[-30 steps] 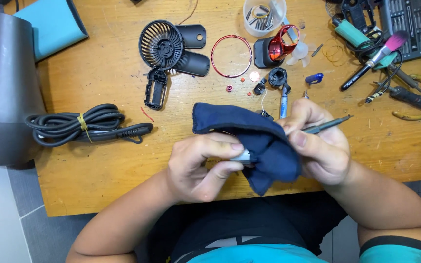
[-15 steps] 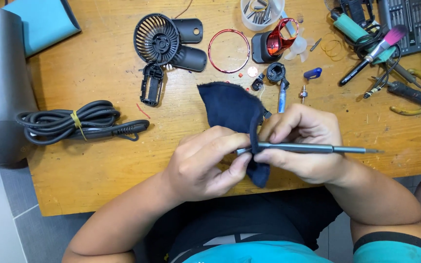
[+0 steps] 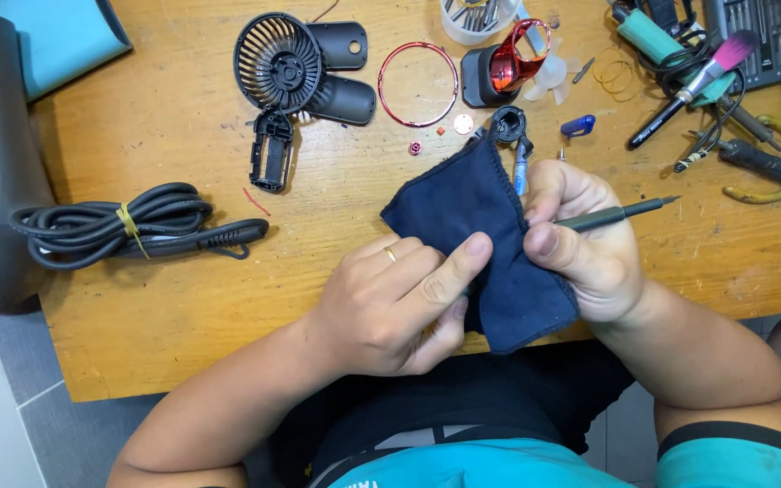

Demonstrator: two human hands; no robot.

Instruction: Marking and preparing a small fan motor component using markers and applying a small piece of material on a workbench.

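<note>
Left hand (image 3: 399, 303) pinches the dark blue cloth (image 3: 485, 239), thumb on top. Right hand (image 3: 585, 239) grips the cloth's other side and a thin grey screwdriver (image 3: 612, 215). Cloth drapes over the wooden tabletop (image 3: 183, 154) edge. Just behind it: red ring (image 3: 418, 84), black fan grille (image 3: 275, 63), small loose parts. Coiled black cable (image 3: 128, 226) lies left, well apart.

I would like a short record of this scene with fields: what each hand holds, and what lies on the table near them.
left hand: pinches the dark blue cloth, thumb on top
right hand: holds the cloth's other side and a slim grey screwdriver, tip pointing right
surface: wooden table
left of hands: coiled black cable
above hands: black fan grille, red ring, red and black housing
far right: brush with pink bristles
</note>
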